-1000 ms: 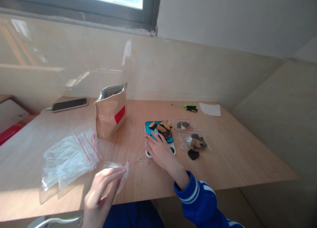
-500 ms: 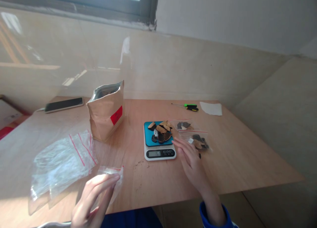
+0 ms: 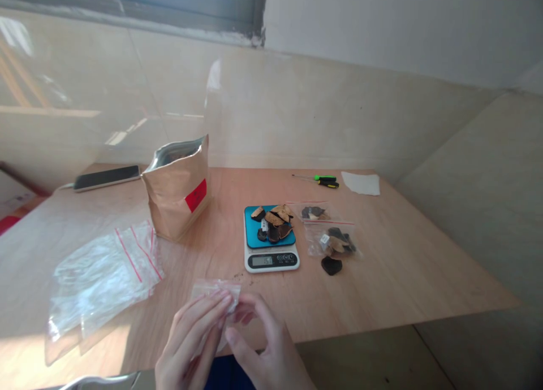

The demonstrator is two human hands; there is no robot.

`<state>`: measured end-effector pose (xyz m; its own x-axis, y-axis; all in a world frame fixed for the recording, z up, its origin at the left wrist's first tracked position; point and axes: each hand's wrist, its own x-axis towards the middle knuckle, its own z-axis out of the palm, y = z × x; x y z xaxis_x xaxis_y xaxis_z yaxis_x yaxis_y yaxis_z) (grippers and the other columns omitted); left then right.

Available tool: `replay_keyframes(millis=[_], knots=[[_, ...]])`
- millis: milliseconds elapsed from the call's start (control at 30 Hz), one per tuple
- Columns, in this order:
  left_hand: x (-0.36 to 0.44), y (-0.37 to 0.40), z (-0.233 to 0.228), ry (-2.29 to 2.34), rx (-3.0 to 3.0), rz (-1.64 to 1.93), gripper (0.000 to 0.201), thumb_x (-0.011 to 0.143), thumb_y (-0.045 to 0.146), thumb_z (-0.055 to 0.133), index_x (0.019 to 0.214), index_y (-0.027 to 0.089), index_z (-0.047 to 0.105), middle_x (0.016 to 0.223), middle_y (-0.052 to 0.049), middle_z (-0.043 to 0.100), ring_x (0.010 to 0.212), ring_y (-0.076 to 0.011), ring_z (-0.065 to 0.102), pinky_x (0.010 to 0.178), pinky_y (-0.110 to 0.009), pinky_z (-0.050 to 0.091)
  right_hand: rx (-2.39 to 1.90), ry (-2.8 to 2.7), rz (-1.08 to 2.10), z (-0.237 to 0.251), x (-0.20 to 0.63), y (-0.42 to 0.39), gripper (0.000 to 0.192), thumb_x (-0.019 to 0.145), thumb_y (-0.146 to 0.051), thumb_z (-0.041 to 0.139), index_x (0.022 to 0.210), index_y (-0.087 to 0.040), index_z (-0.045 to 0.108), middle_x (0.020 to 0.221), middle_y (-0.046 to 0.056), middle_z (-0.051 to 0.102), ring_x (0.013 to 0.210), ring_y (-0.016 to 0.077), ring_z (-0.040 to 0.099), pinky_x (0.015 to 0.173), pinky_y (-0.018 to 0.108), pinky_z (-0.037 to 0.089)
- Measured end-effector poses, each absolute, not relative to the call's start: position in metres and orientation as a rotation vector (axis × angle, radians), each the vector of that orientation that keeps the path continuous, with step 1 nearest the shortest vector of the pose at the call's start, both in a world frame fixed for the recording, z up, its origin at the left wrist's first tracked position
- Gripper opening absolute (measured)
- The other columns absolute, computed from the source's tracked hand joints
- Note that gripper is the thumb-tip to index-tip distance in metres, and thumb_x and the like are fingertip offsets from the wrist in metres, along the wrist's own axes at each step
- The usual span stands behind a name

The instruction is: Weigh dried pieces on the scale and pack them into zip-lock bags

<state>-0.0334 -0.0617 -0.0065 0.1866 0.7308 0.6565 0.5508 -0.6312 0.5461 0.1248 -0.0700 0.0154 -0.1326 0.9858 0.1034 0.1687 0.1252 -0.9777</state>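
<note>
My left hand (image 3: 193, 342) and my right hand (image 3: 265, 353) meet at the near table edge, both pinching a small clear zip bag (image 3: 214, 293) between the fingertips. Beyond them stands a kitchen scale (image 3: 270, 244) with a blue platform, carrying several dark and tan dried pieces (image 3: 274, 221); its display is lit. Right of the scale lie two small filled zip bags (image 3: 331, 240), with one loose dark piece (image 3: 331, 265) on the table before them.
An open brown paper pouch with a red label (image 3: 178, 193) stands left of the scale. A stack of clear zip bags (image 3: 102, 271) lies at the left. At the back sit a phone (image 3: 106, 177), screwdrivers (image 3: 322, 181) and a white sheet (image 3: 360, 183).
My right hand left the scale, passed by the filled bags, and came back to the near edge to join my left hand on the small clear bag, which moved right.
</note>
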Motion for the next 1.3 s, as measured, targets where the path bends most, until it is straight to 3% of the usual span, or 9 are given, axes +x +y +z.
replay_keyframes(millis=[233,433,533,633,733,933,1033,1133,1300], knots=[[-0.031,-0.06,-0.003,1.337,2.249,1.481,0.051,0.084,0.008,0.057,0.13,0.03,0.056,0.126,-0.002,0.063,0.119,-0.0205,0.057,0.099,-0.034,0.046,-1.047,-1.078,1.415,0.011,0.109,-0.066,0.024,0.085,-0.043,0.063,0.09,-0.02,0.057,0.089,0.005,0.066,0.086,0.0169,0.066,0.081,0.029,0.054],[-0.039,-0.06,0.01,1.538,2.115,1.465,0.046,0.09,0.025,0.052,0.136,0.028,0.049,0.139,-0.006,0.053,0.127,-0.0256,0.049,0.103,-0.042,0.039,-0.915,-1.003,1.387,0.015,0.114,-0.06,0.029,0.083,-0.046,0.065,0.096,-0.024,0.052,0.097,0.007,0.068,0.096,0.0195,0.067,0.088,0.033,0.054],[-0.043,-0.063,0.011,1.742,1.896,1.603,0.03,0.089,0.029,0.053,0.118,0.023,0.061,0.121,-0.008,0.06,0.115,-0.0249,0.054,0.098,-0.042,0.041,-0.959,-1.056,1.288,0.015,0.12,-0.057,0.026,0.084,-0.044,0.064,0.096,-0.025,0.053,0.098,0.006,0.069,0.099,0.0198,0.067,0.091,0.033,0.053],[-0.046,-0.064,0.008,1.777,1.763,1.581,0.022,0.087,0.038,0.057,0.099,0.022,0.066,0.096,-0.005,0.061,0.088,-0.0193,0.058,0.079,-0.035,0.048,-0.984,-1.298,1.135,0.016,0.124,-0.057,0.01,0.087,-0.032,0.061,0.09,-0.024,0.058,0.097,0.003,0.07,0.098,0.0174,0.067,0.091,0.03,0.052],[-0.044,-0.059,0.007,1.629,1.532,1.492,0.034,0.087,0.05,0.053,0.103,0.022,0.063,0.085,-0.002,0.063,0.07,-0.0156,0.059,0.06,-0.029,0.05,-0.908,-1.657,1.012,0.023,0.125,-0.056,0.012,0.093,-0.021,0.051,0.091,-0.024,0.062,0.107,0.003,0.071,0.109,0.017,0.064,0.096,0.032,0.049],[-0.037,-0.052,0.011,1.53,1.266,1.458,0.039,0.079,0.05,0.064,0.103,0.019,0.063,0.074,0.0,0.066,0.065,-0.0153,0.063,0.056,-0.026,0.051,-0.893,-1.847,1.006,0.037,0.12,-0.058,0.023,0.094,-0.022,0.042,0.106,-0.023,0.061,0.113,0.006,0.067,0.117,0.0179,0.057,0.106,0.037,0.039],[-0.035,-0.058,0.01,1.51,1.498,1.517,0.023,0.08,0.037,0.067,0.096,0.021,0.064,0.073,0.001,0.062,0.062,-0.0116,0.057,0.056,-0.023,0.048,-1.119,-1.609,1.057,0.036,0.111,-0.059,0.027,0.097,-0.037,0.04,0.105,-0.021,0.06,0.106,0.006,0.066,0.11,0.0192,0.057,0.1,0.036,0.041],[-0.035,-0.061,0.009,1.446,1.808,1.593,0.005,0.082,0.026,0.065,0.083,0.021,0.064,0.077,0.001,0.059,0.069,-0.0117,0.057,0.06,-0.022,0.048,-1.251,-1.41,1.106,0.03,0.108,-0.052,0.029,0.092,-0.046,0.049,0.087,-0.02,0.058,0.088,0.004,0.066,0.091,0.0183,0.06,0.082,0.03,0.046],[-0.045,-0.053,0.015,1.735,1.899,1.787,0.011,0.085,0.028,0.062,0.079,0.019,0.062,0.087,-0.003,0.056,0.084,-0.0166,0.057,0.076,-0.032,0.048,-1.269,-1.02,1.115,0.024,0.133,-0.031,0.033,0.08,-0.05,0.061,0.07,-0.021,0.047,0.061,-0.003,0.058,0.063,0.0143,0.058,0.065,0.026,0.045]])
